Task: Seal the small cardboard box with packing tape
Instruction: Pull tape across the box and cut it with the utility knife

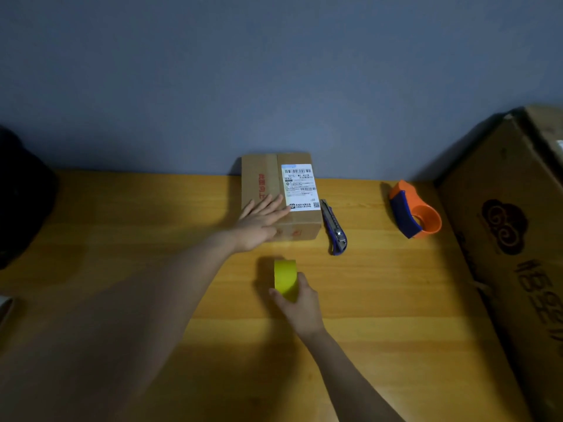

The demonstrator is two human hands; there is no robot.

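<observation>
The yellow-orange wooden table (122, 239) runs along a plain grey-blue wall (274, 71) and carries every item seen. At the right edge stands a large brown cardboard carton (511, 239) with dark printed characters and a cloud-shaped logo on its side; its contents cannot be seen. A dark rounded object (21, 196) sits at the far left, too dim to identify.

The small brown cardboard box (274, 184) lies at the back centre of the table, close to the wall. Its flaps are closed, a white shipping label (300, 187) with barcodes covers the right part of its top, and red print runs down the left part. Nothing of its contents shows.

The left hand (259, 223) lies flat on the near left corner of this box, fingers spread and extended, gripping nothing. The right hand (301, 303) is clamped around a roll of yellow packing tape (285, 278), held on edge just in front of the box.

An orange and blue tape dispenser (412, 210) rests to the right, well apart from the box. A blue and grey utility knife (333, 228) lies just beside the box's right side.
</observation>
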